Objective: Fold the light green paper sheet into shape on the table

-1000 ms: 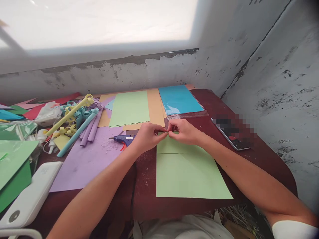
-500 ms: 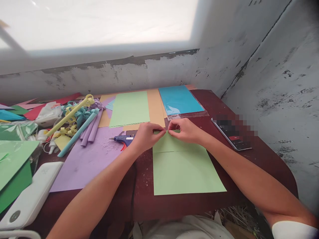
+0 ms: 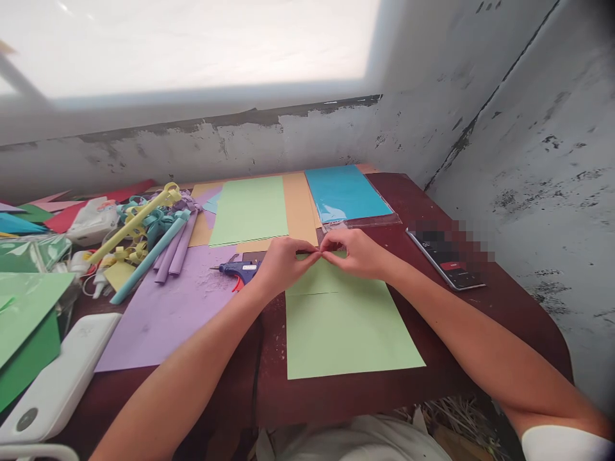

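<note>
A light green sheet of paper [image 3: 348,333] lies in front of me, with a crease line running across its upper part. At its far edge, my left hand [image 3: 291,261] pinches the paper between thumb and fingers. Right beside it, my right hand [image 3: 353,253] pinches the same edge, and the two sets of fingertips meet. Partly behind my left wrist lies a blue glue gun [image 3: 243,269] with a red trigger, resting on a purple sheet [image 3: 163,326].
Rolled paper tubes [image 3: 177,246] and curled strips are heaped at left, near a white power bank [image 3: 62,368]. Green sheets [image 3: 252,208] and a blue pack [image 3: 348,192] lie at the back. A phone [image 3: 444,259] rests at right, by the wall [image 3: 538,179].
The green sheet has shifted a little to the left. My right hand has moved slightly left, closing the small gap between the two hands' fingertips.
</note>
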`<state>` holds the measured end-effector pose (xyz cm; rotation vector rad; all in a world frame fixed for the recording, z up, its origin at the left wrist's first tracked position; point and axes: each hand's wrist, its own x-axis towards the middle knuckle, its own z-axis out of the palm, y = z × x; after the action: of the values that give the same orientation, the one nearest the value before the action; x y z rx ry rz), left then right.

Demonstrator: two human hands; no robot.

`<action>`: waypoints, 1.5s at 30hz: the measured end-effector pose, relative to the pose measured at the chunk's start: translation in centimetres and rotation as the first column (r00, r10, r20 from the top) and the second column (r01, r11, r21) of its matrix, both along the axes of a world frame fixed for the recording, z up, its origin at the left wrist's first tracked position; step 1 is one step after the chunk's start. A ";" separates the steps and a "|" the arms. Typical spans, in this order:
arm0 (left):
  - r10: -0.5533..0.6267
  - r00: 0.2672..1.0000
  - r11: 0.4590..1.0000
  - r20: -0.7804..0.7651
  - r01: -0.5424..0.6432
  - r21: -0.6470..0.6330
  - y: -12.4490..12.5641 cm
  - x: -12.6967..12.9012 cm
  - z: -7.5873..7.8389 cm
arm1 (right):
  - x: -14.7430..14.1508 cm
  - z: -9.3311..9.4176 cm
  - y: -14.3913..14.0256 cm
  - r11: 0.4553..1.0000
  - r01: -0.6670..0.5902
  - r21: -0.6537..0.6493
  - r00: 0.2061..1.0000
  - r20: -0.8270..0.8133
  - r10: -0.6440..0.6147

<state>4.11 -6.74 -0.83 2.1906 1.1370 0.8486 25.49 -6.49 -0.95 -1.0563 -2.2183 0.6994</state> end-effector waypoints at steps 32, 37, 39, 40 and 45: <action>0.030 0.961 0.991 -0.273 0.006 0.131 0.0 -0.1 -0.4 | 0.0 -0.3 -0.1 0.993 0.048 0.106 0.989 0.134 -0.062; 0.031 0.966 0.990 -0.258 0.006 0.142 0.0 -0.1 -0.6 | -0.1 -0.3 -0.1 0.993 0.023 0.116 0.991 0.130 -0.039; 0.037 0.965 0.989 -0.259 0.002 0.147 0.0 -0.1 -0.7 | -0.1 -0.3 -0.1 0.993 0.035 0.112 0.991 0.124 -0.049; 0.040 0.967 0.989 -0.252 -0.002 0.150 -0.1 -0.1 -0.6 | -0.1 -0.3 -0.1 0.993 0.048 0.111 0.991 0.118 -0.061; 0.043 0.972 0.988 -0.232 -0.007 0.153 -0.1 0.0 -0.5 | -0.1 -0.4 -0.2 0.992 0.029 0.121 0.993 0.112 -0.043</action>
<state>4.09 -6.84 -1.34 2.4586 1.2494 0.7210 25.44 -6.64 -1.35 -1.0984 -2.3010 0.4953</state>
